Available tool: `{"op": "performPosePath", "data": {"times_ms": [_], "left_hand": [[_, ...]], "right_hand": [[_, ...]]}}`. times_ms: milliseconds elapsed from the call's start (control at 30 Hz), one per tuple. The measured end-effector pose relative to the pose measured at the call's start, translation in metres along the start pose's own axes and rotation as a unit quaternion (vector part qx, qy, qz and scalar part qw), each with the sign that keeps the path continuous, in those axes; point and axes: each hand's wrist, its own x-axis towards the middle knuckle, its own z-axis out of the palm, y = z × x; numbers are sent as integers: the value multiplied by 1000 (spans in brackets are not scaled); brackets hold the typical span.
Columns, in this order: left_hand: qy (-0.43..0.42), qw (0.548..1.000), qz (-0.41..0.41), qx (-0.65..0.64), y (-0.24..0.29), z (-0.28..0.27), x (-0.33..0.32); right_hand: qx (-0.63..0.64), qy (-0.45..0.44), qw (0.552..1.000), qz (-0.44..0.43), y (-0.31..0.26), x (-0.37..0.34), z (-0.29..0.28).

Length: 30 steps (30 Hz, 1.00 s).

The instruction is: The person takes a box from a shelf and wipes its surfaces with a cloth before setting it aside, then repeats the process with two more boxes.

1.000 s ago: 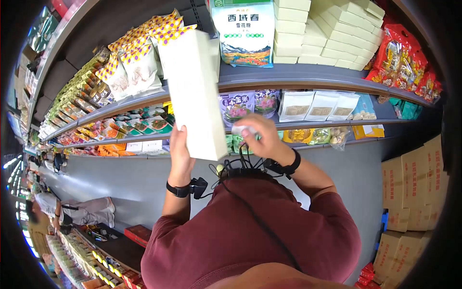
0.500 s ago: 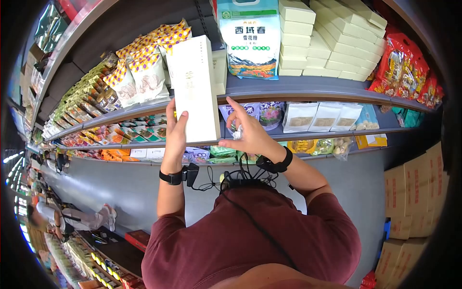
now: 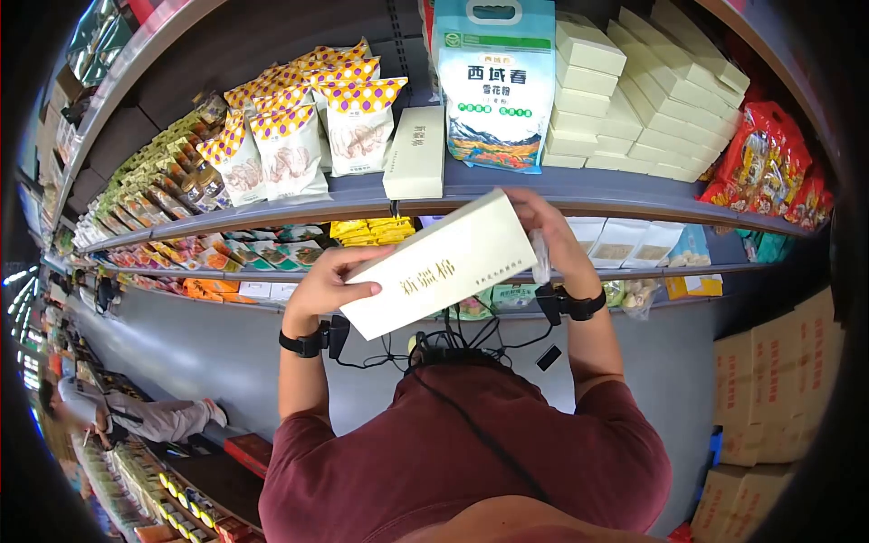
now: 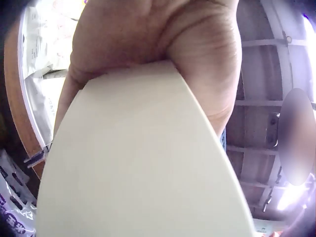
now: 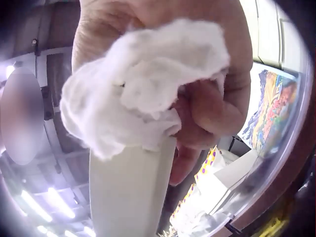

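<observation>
A long cream cardboard box (image 3: 453, 249) with gold and black lettering is held tilted in front of the shelves, its right end higher. My left hand (image 3: 328, 282) grips its lower left end, thumb over the lettered face. At the other end is my right hand (image 3: 563, 242), fingers behind the box's upper corner. Curled fingers there hold a crumpled, fluffy white wad (image 5: 143, 84), which lies against the box end in the right wrist view. In the left wrist view the box (image 4: 138, 158) runs out from under the palm.
A similar cream box (image 3: 416, 154) stands on the upper shelf between polka-dot bags (image 3: 362, 122) and a blue-and-white flour bag (image 3: 496, 86). Stacked cream boxes (image 3: 579, 90) and red snack bags (image 3: 760, 163) are farther right. Brown cartons (image 3: 774, 371) stand at the right; a person (image 3: 136, 403) is at the left.
The box has come down from upright to a slant across my front, showing its lettered side. My right hand, earlier apart from it with fingers spread, has moved to its upper end with the wad.
</observation>
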Motion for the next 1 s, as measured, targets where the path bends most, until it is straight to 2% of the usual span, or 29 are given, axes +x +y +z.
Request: {"op": "performPosePath", "data": {"times_ms": [67, 100, 167, 200, 267, 333, 367, 400, 433, 467, 533, 733, 867, 1000], "left_hand": [[10, 1000, 4, 0, -3, 0, 3], [17, 1000, -9, -9, -7, -3, 4], [19, 999, -22, -20, -10, -7, 9], [72, 997, -5, -2, -6, -10, 13], [147, 988, 36, 35, -16, -24, 21], [253, 963, 89, -29, -14, -34, 28], [282, 952, 115, -35, -13, -41, 29], [310, 939, 141, -40, -12, -48, 30], [325, 934, 148, 32, -5, -50, 30], [334, 931, 144, 31, -4, -52, 30], [311, 936, 165, -4, -8, -47, 39], [204, 964, 165, 39, -19, -12, 83], [149, 956, 216, 133, -25, -6, 108], [144, 961, 207, 115, -27, -13, 114]], "right_hand": [[-119, -52, 991, 3, -2, -2, 2], [-121, -69, 989, 49, -11, -1, 5], [-142, -60, 985, 80, -10, -2, 6], [-160, -54, 980, 109, -9, -2, 7], [-151, -25, 985, 77, 1, -3, 5], [-113, 79, 988, 70, 5, -3, 2], [-57, 113, 989, 75, 3, -4, 1], [-60, 118, 988, 75, 0, 0, 5], [21, 183, 980, 71, -3, 4, 10], [101, 247, 962, 66, -6, 8, 17], [136, 285, 948, 49, -4, 17, 29], [211, 297, 931, 30, 32, 46, 69], [198, 317, 926, 55, 50, 57, 94], [163, 309, 934, 74, 50, 60, 96]]}}
